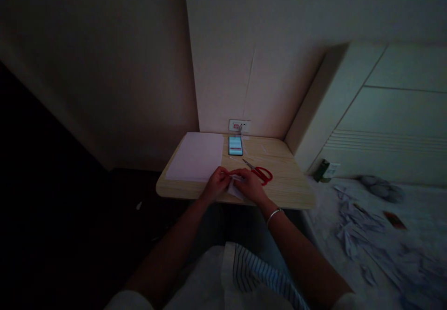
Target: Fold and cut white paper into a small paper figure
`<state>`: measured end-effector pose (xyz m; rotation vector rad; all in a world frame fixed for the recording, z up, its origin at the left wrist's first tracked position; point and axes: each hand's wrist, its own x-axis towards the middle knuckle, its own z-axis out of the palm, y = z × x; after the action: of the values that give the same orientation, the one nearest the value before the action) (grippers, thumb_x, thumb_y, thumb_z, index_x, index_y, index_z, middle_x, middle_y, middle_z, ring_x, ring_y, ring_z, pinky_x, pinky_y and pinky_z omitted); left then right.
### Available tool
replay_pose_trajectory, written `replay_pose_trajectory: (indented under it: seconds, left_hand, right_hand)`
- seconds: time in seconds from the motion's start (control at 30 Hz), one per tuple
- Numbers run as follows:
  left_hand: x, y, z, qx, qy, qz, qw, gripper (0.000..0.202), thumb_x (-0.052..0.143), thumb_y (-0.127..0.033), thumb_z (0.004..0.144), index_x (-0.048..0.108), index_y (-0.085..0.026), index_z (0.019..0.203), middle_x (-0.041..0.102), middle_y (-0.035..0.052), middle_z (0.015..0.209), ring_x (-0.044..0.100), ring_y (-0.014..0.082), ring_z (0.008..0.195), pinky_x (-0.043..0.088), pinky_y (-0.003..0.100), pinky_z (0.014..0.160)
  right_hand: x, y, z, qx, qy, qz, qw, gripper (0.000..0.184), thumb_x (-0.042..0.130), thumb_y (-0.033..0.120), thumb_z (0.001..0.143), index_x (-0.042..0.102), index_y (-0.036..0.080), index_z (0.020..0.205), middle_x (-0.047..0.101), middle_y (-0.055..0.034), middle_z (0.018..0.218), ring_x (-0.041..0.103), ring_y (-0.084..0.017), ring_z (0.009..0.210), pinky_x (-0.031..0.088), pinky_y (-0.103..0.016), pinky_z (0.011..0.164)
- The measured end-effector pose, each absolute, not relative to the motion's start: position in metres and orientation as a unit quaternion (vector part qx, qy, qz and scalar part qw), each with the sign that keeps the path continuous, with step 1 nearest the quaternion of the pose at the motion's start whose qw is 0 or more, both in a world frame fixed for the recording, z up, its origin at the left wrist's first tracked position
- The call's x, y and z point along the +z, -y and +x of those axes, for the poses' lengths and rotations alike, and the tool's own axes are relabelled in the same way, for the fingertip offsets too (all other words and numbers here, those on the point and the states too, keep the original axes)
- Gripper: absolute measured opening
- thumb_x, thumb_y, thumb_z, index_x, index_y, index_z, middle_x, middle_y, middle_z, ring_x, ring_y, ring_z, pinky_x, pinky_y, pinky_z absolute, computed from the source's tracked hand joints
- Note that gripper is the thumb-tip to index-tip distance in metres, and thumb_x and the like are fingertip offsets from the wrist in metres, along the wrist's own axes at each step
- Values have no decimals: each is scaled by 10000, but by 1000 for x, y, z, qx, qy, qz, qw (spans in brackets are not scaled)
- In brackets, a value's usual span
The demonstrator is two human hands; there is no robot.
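Near the front edge of a small wooden table, a small piece of white paper [236, 190] is held between my two hands. My left hand [219, 180] pinches its upper left end, with the fingertips close together. My right hand [249, 184] grips the paper from the right and covers part of it; a bracelet circles that wrist. Red-handled scissors [262, 174] lie just beyond my right hand, blades pointing back and left. A stack of white paper sheets [199, 156] lies to the left of my hands. The dim light hides the paper's exact folds.
A phone with a lit screen [235, 145] lies at the back of the table [289, 179], below a wall socket [239, 125] with a plug in it. Thin paper strips lie near the phone. On the bed [321, 203] at right are many folded papers [349, 240] and a grey item [380, 188].
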<state>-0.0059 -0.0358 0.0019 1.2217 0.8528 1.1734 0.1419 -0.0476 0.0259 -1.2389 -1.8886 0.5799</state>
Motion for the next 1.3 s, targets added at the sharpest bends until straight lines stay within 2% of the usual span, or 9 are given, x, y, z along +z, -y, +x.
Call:
replay_pose_trajectory:
  seconds: [0.17,0.33,0.57,0.73,0.97,1.07,1.2,1.23,1.3]
  left_hand:
    - [5,37,-5,497,-355,521,597,360,717,-361,613,453,-188,787,558,-53,639,501,73,539,362,189,515]
    - [5,37,-6,474,-342,526,618,422,795,-281,486,490,-177,758,570,-38,703,545,101,629,427,221,602]
    - [3,37,-7,522,-372,529,556,207,645,-309,675,536,-176,791,542,-49,593,488,95,537,355,205,531]
    - [3,38,-8,543,-400,529,516,118,590,-235,684,572,-176,784,518,-57,556,439,90,495,312,200,495]
    - [-4,34,-10,553,-401,543,489,91,560,-223,694,598,-169,757,576,-29,649,500,108,587,357,207,555]
    - [-5,37,-9,535,-395,563,491,95,590,-231,688,615,-155,741,586,-24,646,500,106,587,355,207,557]
    - [-7,40,-8,510,-385,600,481,102,585,-230,705,622,-149,756,563,-35,615,457,90,540,323,199,523]
    - [-7,40,-8,503,-384,612,474,104,572,-229,718,621,-152,769,557,-38,612,449,89,532,317,197,515]
    - [-8,40,-8,490,-381,633,462,102,547,-222,737,616,-156,776,564,-33,631,466,94,554,327,198,524]
  right_hand:
    - [20,44,144,271,669,-514,462,170,550,159,676,657,205,800,623,2,705,559,-157,619,444,-271,580]
    - [12,45,150,297,626,-512,508,128,528,226,698,577,199,814,585,10,678,516,-149,561,420,-251,508]
    - [11,47,152,338,633,-466,518,116,512,234,667,551,212,774,581,-10,740,531,-166,635,429,-264,548]
    - [12,51,149,384,638,-437,504,133,549,273,670,552,215,790,591,-9,730,561,-173,656,455,-277,564]
    - [17,54,158,507,626,-395,442,338,686,436,657,587,211,888,608,11,739,557,-151,641,449,-264,573]
    - [23,53,164,539,596,-406,436,378,560,566,749,629,210,854,632,-17,782,560,-152,671,441,-261,586]
    - [30,49,167,593,537,-428,421,633,301,690,812,667,176,859,661,-82,833,573,-165,696,429,-254,560]
    - [31,48,168,591,537,-436,416,636,320,695,801,670,166,848,660,-83,812,567,-159,678,420,-247,545]
    - [32,46,167,573,562,-450,393,515,511,638,742,670,155,822,642,-54,740,539,-134,625,398,-230,522]
